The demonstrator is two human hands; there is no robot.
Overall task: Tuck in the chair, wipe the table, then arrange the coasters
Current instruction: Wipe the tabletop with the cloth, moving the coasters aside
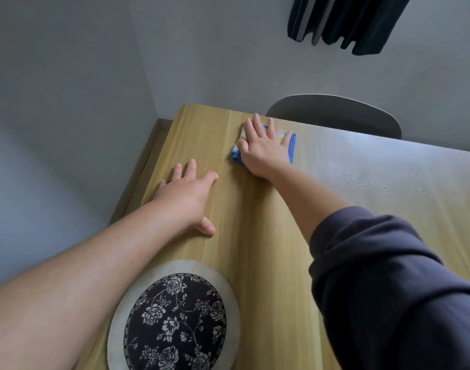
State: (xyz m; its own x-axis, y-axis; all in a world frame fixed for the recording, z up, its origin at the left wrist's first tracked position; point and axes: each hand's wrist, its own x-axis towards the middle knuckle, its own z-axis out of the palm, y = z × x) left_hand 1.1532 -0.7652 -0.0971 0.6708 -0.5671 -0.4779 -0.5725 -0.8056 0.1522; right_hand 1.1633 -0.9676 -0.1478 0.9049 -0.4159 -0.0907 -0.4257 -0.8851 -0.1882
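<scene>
My right hand [264, 146] lies flat, fingers spread, on a folded blue cloth [292, 145] near the far edge of the wooden table [255, 222]. My left hand [187, 194] rests palm down on the bare tabletop near the table's left edge, fingers straight. A round coaster [175, 319], pale-rimmed with a dark floral centre, sits at the near edge, partly under my left forearm. A grey chair back [335, 113] shows just beyond the far edge of the table.
Grey walls meet in a corner behind the table's far left end. A dark garment [346, 20] hangs at the top right. The tabletop to the right shows a dull sheen and small streaks [367, 182].
</scene>
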